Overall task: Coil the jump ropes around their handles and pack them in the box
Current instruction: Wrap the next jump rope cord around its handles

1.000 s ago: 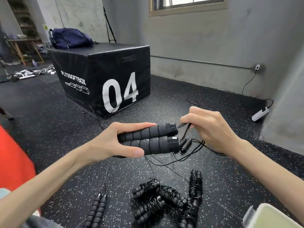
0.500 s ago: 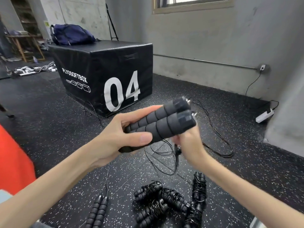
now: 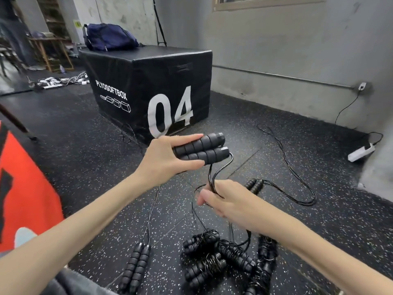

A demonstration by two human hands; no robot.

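My left hand [image 3: 163,158] grips two black foam jump-rope handles [image 3: 204,150] held side by side, ends pointing right. Their thin black rope [image 3: 219,170] loops down from the handle ends into my right hand [image 3: 225,199], which pinches it below the handles. Several coiled jump ropes [image 3: 223,256] lie in a pile on the floor beneath my right arm. An uncoiled pair of handles [image 3: 136,267] lies at the lower left, and another pair [image 3: 254,185] sits just past my right hand with its rope [image 3: 297,182] spread across the floor.
A black plyo box [image 3: 148,90] marked 04 stands ahead with a blue bag [image 3: 108,38] on top. An orange block [image 3: 25,194] is at the left. A white power strip [image 3: 360,153] and cable lie by the right wall. The floor is speckled black rubber.
My right hand has come out from under the handles and dropped lower, drawing the rope down. My left hand has levelled the handles and shifted them slightly right.
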